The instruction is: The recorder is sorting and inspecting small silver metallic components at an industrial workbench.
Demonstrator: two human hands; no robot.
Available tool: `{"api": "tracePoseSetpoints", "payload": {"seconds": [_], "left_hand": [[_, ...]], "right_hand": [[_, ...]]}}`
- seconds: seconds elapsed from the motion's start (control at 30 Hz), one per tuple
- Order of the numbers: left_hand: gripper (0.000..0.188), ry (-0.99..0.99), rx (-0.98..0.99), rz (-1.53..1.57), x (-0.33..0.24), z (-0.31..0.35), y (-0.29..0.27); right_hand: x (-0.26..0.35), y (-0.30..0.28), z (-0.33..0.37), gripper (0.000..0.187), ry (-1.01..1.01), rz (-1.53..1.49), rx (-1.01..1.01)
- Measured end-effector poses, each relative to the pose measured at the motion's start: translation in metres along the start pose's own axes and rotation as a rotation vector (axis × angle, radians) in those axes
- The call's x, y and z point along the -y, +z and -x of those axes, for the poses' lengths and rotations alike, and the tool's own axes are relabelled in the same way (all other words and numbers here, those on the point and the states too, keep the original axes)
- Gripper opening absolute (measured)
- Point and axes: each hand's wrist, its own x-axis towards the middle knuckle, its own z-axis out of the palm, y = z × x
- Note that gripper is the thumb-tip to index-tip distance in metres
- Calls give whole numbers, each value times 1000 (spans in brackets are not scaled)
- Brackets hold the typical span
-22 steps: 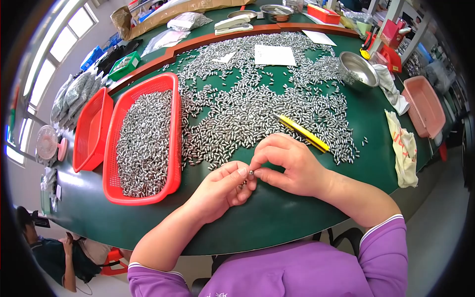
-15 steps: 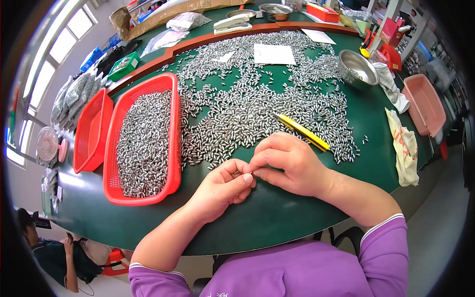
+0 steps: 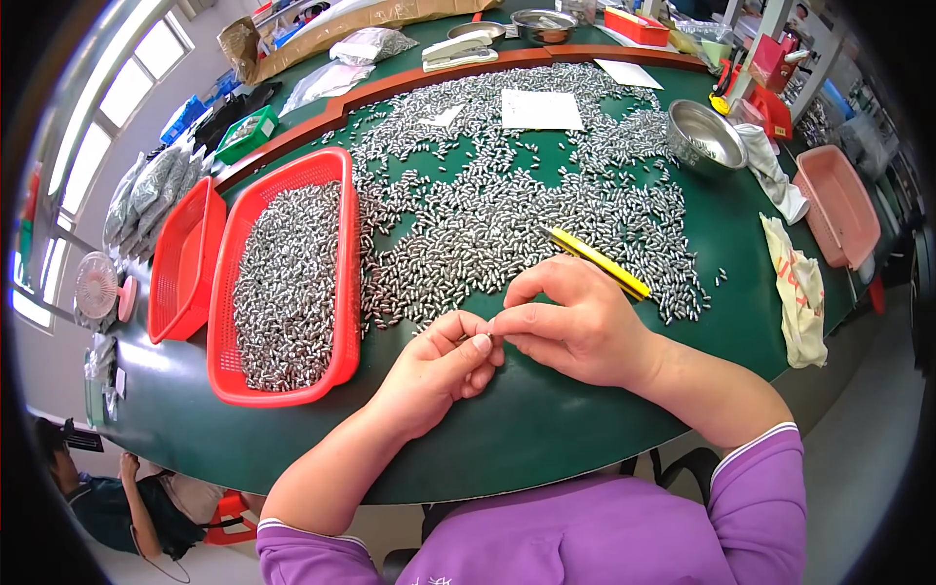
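Note:
My left hand (image 3: 444,370) and my right hand (image 3: 580,322) meet fingertip to fingertip above the near part of the green table (image 3: 468,453). Both are closed in a pinch. Something tiny and shiny shows between the fingertips, too small and too covered to name. Just beyond my hands spreads a wide layer of small silvery bullet-shaped metal pieces (image 3: 468,234). Among them lies a yellow utility knife (image 3: 600,262), past my right hand. A red plastic basket (image 3: 353,283) stands left of my left hand, heaped with the same silvery pieces.
An empty red basket (image 3: 180,263) leans at the far left. White paper (image 3: 541,110) rests on the pieces. A steel bowl (image 3: 704,135), a cream cloth (image 3: 795,292) and a pink basket (image 3: 838,207) are at right. A wooden strip (image 3: 409,80) edges the back. Another person (image 3: 127,507) sits lower left.
My right index finger and thumb have shifted slightly at the pinch, with the right hand a little more raised. Both hands stay together in the same place.

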Motion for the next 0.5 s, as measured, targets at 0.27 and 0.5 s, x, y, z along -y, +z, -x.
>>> {"api": "tracePoseSetpoints", "payload": {"seconds": [0.27, 0.5], "left_hand": [[14, 10, 2, 8, 3, -2, -4], [19, 37, -18, 74, -2, -2, 0]], "right_hand": [[-12, -12, -3, 13, 147, 330, -47], [-21, -9, 4, 13, 208, 385, 65]]}}
